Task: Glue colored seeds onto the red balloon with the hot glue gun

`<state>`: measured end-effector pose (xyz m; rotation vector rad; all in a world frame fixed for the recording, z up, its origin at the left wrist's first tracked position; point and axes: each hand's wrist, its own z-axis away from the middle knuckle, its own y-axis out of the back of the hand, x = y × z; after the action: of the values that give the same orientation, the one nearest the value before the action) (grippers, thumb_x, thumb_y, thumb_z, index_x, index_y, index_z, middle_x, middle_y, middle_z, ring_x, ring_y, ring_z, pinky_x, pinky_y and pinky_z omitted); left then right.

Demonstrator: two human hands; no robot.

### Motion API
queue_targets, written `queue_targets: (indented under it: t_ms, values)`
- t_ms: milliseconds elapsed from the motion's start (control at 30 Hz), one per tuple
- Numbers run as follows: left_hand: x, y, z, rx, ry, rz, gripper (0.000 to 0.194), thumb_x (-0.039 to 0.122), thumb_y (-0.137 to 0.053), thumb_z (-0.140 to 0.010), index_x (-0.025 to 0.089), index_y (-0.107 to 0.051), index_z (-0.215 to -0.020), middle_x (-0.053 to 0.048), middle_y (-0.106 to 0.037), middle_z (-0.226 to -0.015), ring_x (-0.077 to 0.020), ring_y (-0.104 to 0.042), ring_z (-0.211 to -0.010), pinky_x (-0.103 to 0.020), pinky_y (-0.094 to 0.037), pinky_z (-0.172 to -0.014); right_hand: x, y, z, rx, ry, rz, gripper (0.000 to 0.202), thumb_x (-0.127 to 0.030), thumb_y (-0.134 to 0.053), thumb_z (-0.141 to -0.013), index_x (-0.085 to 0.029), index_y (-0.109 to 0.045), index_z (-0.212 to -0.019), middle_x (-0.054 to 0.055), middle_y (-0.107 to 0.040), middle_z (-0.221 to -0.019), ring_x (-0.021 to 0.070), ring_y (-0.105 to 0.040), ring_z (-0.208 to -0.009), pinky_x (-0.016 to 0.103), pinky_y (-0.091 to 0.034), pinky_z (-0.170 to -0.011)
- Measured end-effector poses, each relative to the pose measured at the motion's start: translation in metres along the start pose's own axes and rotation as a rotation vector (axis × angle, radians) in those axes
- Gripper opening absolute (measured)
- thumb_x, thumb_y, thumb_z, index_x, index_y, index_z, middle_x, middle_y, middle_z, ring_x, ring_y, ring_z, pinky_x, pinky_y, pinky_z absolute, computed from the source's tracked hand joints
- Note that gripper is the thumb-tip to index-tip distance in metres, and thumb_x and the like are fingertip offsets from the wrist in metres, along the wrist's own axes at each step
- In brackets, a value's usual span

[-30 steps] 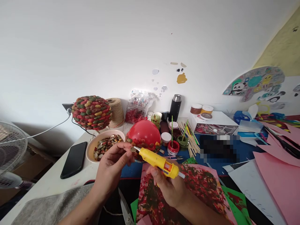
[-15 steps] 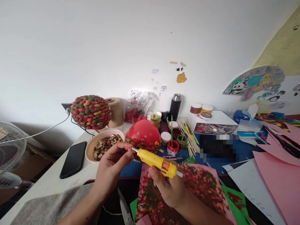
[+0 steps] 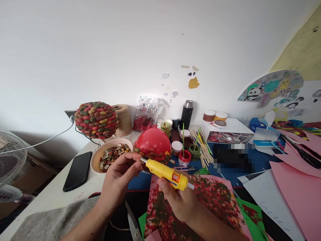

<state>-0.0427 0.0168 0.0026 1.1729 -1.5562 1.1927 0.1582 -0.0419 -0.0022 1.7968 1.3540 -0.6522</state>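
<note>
My right hand [image 3: 179,201] is wrapped around a yellow hot glue gun [image 3: 167,174], with a clear glue stick [image 3: 191,185] poking out of its back end. The gun's metal nozzle points left to the fingertips of my left hand [image 3: 120,175]. Thumb and forefinger of that hand pinch a small painted shell, mostly hidden at the nozzle. Just behind stands a red balloon [image 3: 154,142], its lower part ringed with red, green and brown painted shells. To the left, a pink bowl [image 3: 94,164] holds loose painted shells [image 3: 114,156].
A shell-covered ball [image 3: 96,119] stands at the back left near a twine spool [image 3: 122,118]. Paint jars [image 3: 184,158], wooden sticks [image 3: 204,152] and a black flask [image 3: 187,114] are behind. Scissors [image 3: 132,221], a paint-smeared sheet [image 3: 210,201] and a phone [image 3: 77,170] lie nearer.
The view has shifted very slightly. Both hands keep the same pose, with the glue gun's nozzle still at my left fingertips.
</note>
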Motion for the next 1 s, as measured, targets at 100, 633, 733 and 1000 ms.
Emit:
queue_targets:
  t_ms: [100,633,733,1000]
  values:
    - [-0.0004,-0.0004,-0.0007,0.003,0.000,0.003,0.033,0.046,-0.097,-0.082,0.021,-0.084,-0.099,-0.003,-0.074,-0.079,-0.0153,-0.065,-0.071,-0.022,-0.054,-0.062,-0.0012,0.0006,-0.0005,-0.011,-0.031,0.000,0.058,-0.060,-0.045,-0.117,-0.024,-0.053,-0.072,-0.004,-0.051,-0.056,0.0133,-0.052,-0.047,0.025,-0.042,-0.049]
    - [-0.0006,0.0001,-0.0015,0.005,-0.011,-0.008,0.033,0.046,-0.096,-0.083,0.020,-0.085,-0.099,-0.004,-0.074,-0.079,-0.0161,-0.065,-0.072,-0.022,-0.054,-0.062,0.0027,-0.0013,0.0013,-0.003,-0.054,0.007,0.058,-0.061,-0.047,-0.116,-0.024,-0.057,-0.072,-0.002,-0.055,-0.058,0.0142,-0.055,-0.047,0.026,-0.044,-0.048]
    - [-0.0013,0.0005,-0.0022,0.003,-0.015,-0.005,0.032,0.046,-0.096,-0.083,0.021,-0.085,-0.100,-0.003,-0.075,-0.080,-0.0159,-0.065,-0.073,-0.022,-0.054,-0.063,0.0029,-0.0014,0.0014,0.008,-0.050,0.014,0.057,-0.059,-0.048,-0.116,-0.024,-0.058,-0.072,-0.002,-0.057,-0.059,0.0141,-0.055,-0.048,0.026,-0.045,-0.048]
    - [-0.0014,0.0014,-0.0015,0.016,-0.023,0.001,0.032,0.046,-0.096,-0.083,0.021,-0.084,-0.100,-0.004,-0.075,-0.082,-0.0167,-0.064,-0.073,-0.023,-0.053,-0.063,0.0032,-0.0016,0.0020,0.012,-0.070,0.021,0.055,-0.058,-0.051,-0.115,-0.024,-0.059,-0.072,-0.001,-0.057,-0.059,0.0149,-0.056,-0.048,0.026,-0.045,-0.048]
